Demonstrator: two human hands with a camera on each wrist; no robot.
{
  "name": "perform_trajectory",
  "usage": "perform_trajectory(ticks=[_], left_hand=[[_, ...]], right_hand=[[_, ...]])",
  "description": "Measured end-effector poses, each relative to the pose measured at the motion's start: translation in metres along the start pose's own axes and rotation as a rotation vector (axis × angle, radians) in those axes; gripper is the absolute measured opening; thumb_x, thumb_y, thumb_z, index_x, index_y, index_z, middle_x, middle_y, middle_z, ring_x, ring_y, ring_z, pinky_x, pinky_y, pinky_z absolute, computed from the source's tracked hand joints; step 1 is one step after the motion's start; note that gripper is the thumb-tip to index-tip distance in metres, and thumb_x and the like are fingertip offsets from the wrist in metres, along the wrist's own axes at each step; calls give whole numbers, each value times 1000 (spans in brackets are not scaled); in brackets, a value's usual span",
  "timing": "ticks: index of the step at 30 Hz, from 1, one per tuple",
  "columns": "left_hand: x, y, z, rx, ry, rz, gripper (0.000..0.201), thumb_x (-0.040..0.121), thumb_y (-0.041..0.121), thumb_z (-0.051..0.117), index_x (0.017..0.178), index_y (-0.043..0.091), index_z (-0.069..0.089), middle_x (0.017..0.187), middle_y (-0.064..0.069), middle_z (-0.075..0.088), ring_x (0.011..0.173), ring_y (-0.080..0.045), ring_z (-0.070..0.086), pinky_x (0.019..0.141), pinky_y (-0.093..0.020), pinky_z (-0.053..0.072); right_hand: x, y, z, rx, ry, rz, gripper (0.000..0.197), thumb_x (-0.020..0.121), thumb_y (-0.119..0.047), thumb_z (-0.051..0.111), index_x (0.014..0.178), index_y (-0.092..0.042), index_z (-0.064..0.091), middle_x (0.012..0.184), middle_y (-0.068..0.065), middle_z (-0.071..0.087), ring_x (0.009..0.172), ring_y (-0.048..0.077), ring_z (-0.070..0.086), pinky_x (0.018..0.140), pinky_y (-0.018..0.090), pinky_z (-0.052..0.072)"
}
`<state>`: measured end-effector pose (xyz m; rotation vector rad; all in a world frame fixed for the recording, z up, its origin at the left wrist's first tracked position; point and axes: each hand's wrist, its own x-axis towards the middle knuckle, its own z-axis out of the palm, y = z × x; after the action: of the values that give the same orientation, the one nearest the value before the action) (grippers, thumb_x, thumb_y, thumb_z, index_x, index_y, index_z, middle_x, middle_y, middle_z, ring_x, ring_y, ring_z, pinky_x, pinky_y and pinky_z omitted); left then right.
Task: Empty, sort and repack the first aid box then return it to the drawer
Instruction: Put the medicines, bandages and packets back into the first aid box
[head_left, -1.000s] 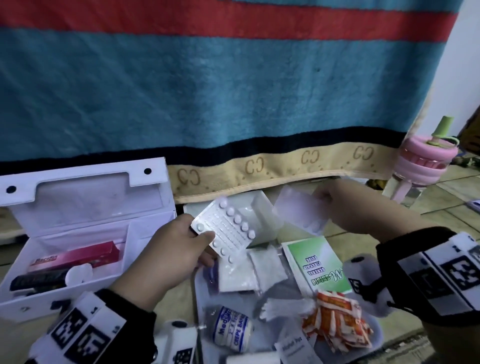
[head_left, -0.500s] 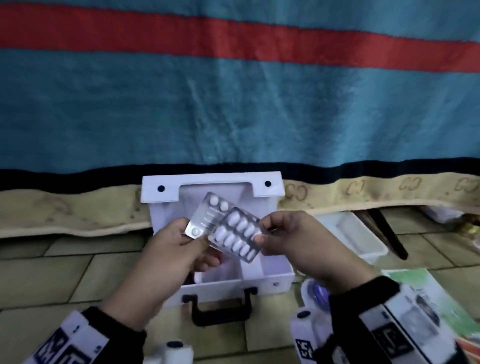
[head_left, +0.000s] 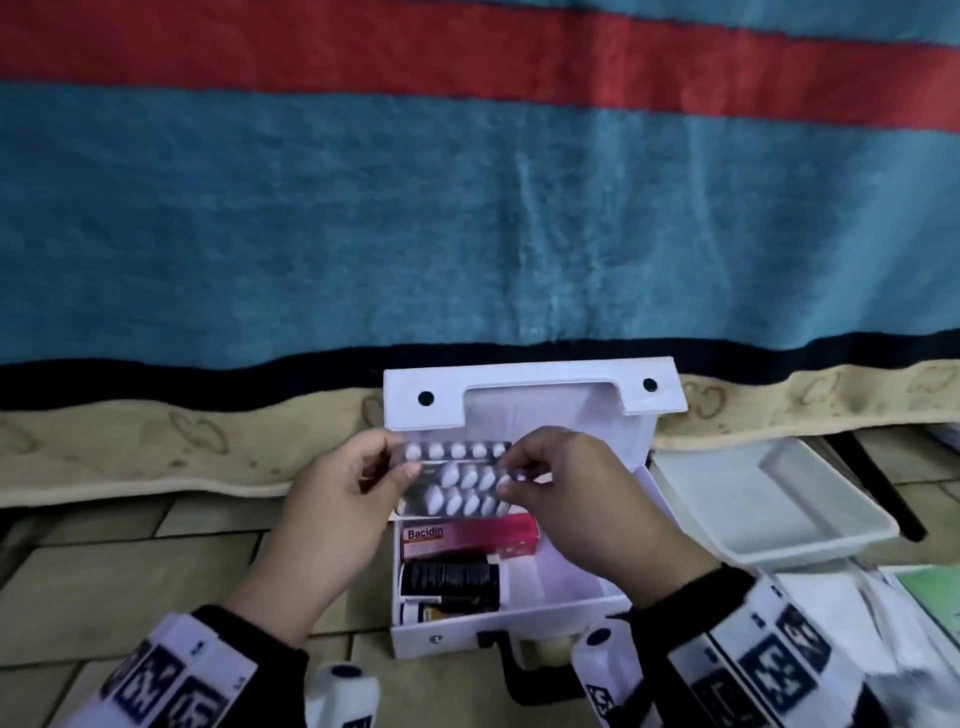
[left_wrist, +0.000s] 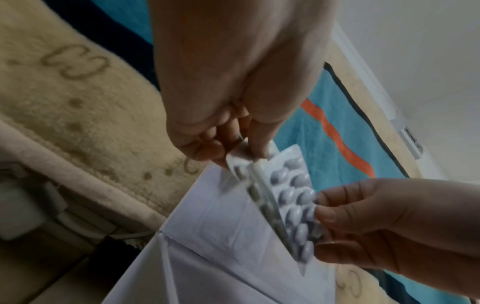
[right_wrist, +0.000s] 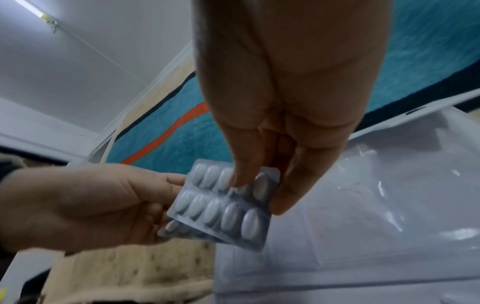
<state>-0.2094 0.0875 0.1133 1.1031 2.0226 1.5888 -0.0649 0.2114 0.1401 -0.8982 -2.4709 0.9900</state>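
Two stacked blister packs (head_left: 457, 480) are being held above the open first aid box (head_left: 519, 587), grasped at opposite ends by the left grip (head_left: 337, 499) and right grip (head_left: 582, 499).

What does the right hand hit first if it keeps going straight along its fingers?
Its fingertips already pinch the front blister pack. Past that, the right hand points toward the left hand, which grips the packs' other end. That is probably the first contact, though depth is unclear.
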Motion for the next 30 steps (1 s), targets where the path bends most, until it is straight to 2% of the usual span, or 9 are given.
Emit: perform_trajectory(ticks=[4,8,11,14,17,19,22,27,30], left_hand=[[7,-12,1,133,-6,11,28,77,0,70,73,27,61,65,7,65,63,-10,60,66,-25,47],[10,-11,7,281,9,47,25,74,-3,71,67,18,59,64,-1,66,62,-14,63,62,-23,49],[9,-12,12,420,-23,56,25,74,-1,68,68,21,57,64,3,65,63,-11,62,62,-28,51],[7,-12,14,608,-6,54,23,75,7,69,68,24,54,60,11,56,59,-2,53,51,-16,37],[8,-15,15,679,20,69,28,75,10,70,68,28,49,53,15,46,54,2,44,57,-21,31],[9,-17,15,709,28,88,34,74,10,71,67,30,45,51,15,45,54,3,43,65,-28,34],[11,-16,13,816,-2,149,38,67,6,74,65,30,45,57,14,52,58,-8,50,69,-30,29],[12,-18,12,1007,-99,201,48,40,3,81,58,28,44,53,13,53,56,-11,56,61,-33,11],[15,-23,20,1028,-142,141,38,62,5,72,65,29,43,66,13,57,72,-11,55,66,-30,12]], right_hand=[[6,13,0,-122,19,-38,11,89,-14,60,95,-22,65,102,-8,54,93,9,57,77,13,42],[0,28,7,-82,29,-2,17,89,-13,58,84,-29,59,97,-13,52,87,2,58,77,12,46],[-7,37,15,-60,46,-18,22,87,-13,60,80,-33,57,95,-15,53,86,2,59,79,14,48],[-8,43,25,-9,85,-29,24,85,-10,62,77,-33,56,94,-13,55,84,5,62,80,20,51],[-8,46,37,59,128,-44,32,83,-6,63,73,-35,54,92,-13,55,83,6,62,81,23,52],[-7,47,42,100,135,-52,38,82,-5,65,70,-38,51,90,-14,57,86,5,60,81,17,50],[-5,49,44,141,141,-58,39,82,-5,66,72,-39,51,91,-15,58,89,3,60,81,10,46],[1,52,43,111,150,-62,35,80,-4,67,72,-35,53,90,-14,58,86,3,61,80,10,46],[5,50,47,10,95,-107,22,81,-7,66,78,-28,60,91,-12,53,87,5,57,80,9,43]])
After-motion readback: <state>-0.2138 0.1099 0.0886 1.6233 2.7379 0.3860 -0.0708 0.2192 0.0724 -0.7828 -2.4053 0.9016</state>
